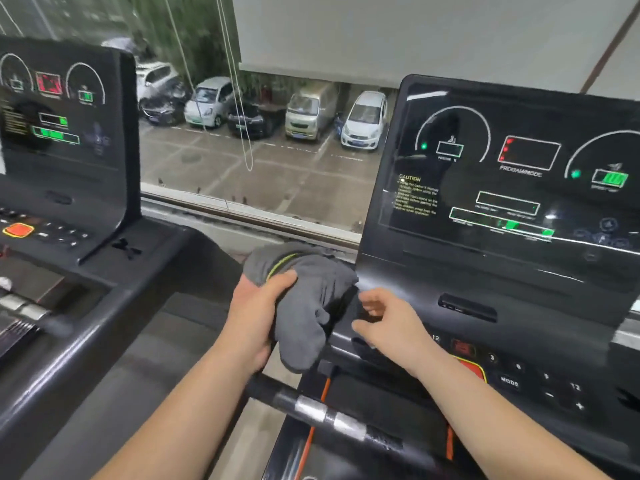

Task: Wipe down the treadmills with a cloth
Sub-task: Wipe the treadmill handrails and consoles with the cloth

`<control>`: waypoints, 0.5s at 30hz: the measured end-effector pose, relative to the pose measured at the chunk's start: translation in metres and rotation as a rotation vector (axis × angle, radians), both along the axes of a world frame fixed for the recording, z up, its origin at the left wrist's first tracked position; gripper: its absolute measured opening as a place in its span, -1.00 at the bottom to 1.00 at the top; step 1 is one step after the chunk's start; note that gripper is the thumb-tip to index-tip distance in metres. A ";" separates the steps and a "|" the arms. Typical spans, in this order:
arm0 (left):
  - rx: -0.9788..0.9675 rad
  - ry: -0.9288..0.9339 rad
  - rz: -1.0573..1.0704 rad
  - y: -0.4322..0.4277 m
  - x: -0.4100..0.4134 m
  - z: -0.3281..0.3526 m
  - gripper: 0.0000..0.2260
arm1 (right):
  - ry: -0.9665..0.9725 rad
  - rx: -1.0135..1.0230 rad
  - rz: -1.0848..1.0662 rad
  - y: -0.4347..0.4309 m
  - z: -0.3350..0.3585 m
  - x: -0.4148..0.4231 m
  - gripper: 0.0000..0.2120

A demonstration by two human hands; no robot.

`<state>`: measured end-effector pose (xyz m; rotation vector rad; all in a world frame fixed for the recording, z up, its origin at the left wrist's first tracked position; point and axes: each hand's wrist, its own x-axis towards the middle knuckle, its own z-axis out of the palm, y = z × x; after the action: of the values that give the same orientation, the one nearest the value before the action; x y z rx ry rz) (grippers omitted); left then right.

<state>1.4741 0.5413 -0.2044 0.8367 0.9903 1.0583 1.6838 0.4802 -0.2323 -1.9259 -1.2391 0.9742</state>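
A grey cloth (308, 299) with a thin green stripe hangs bunched in my left hand (256, 313), just off the left edge of the right treadmill's console (485, 278). My right hand (388, 323) hovers beside the cloth over the console's lower left corner, fingers spread and curled, and I cannot tell whether they pinch a fold of the cloth. The console's black display (512, 174) shows lit green and red readouts. A second treadmill console (59, 140) stands to the left.
A red stop button (471, 368) and keypad lie under my right forearm. A handlebar with silver grip sensors (329, 414) and an orange safety cord (318, 410) run below. A window ahead shows parked cars, with hanging blind cords (239, 98).
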 end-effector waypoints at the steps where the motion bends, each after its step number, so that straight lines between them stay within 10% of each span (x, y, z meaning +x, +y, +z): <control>1: -0.045 0.128 -0.032 0.005 0.001 -0.018 -0.57 | -0.066 -0.018 0.032 0.013 -0.002 0.003 -0.54; 4: -0.034 0.636 -0.131 0.014 -0.006 -0.063 -0.42 | -0.274 -0.055 0.148 0.039 -0.005 0.007 -0.48; 8: 0.743 1.334 -0.222 0.039 -0.017 -0.089 -0.21 | -0.543 -0.130 0.343 0.074 -0.008 0.009 -0.23; 15: 1.205 1.450 -1.128 0.106 -0.014 -0.110 -0.17 | -0.793 -0.286 0.485 0.102 -0.015 0.004 0.31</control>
<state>1.4600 0.6476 -0.3145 2.9098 0.5818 -0.2883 1.6877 0.5823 -0.2473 -2.4015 -2.1880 0.6240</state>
